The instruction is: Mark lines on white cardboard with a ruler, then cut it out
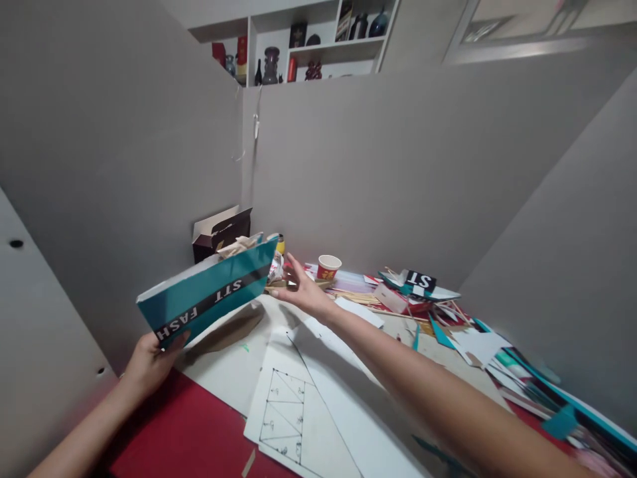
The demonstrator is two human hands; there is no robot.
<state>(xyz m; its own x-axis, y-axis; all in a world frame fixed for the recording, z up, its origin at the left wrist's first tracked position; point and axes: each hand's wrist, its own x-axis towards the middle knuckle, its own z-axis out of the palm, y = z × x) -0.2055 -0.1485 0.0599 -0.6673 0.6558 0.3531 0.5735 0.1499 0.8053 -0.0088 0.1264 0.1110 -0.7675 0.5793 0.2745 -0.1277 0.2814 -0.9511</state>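
Note:
My left hand (152,362) grips the near lower corner of a teal cardboard piece (209,285), tilted up above the table. Across it runs a black band with white upside-down letters, and its upper edge looks pale and rough. My right hand (304,292) reaches out to the far end of the cardboard, thumb and fingers spread, with nothing visible in it. Beneath my right forearm lies a white sheet (281,425) with a pencilled or inked figure of triangles inside a rectangle. A paper cup (329,267), red and white, stands just beyond my right hand.
Behind the cardboard stands an open dark box (223,232) with pale scraps near it. Cardboard offcuts (478,345) and thin sticks pile up along the right side. Grey partitions (368,159) enclose the red table (164,425); a shelf (318,53) hangs above.

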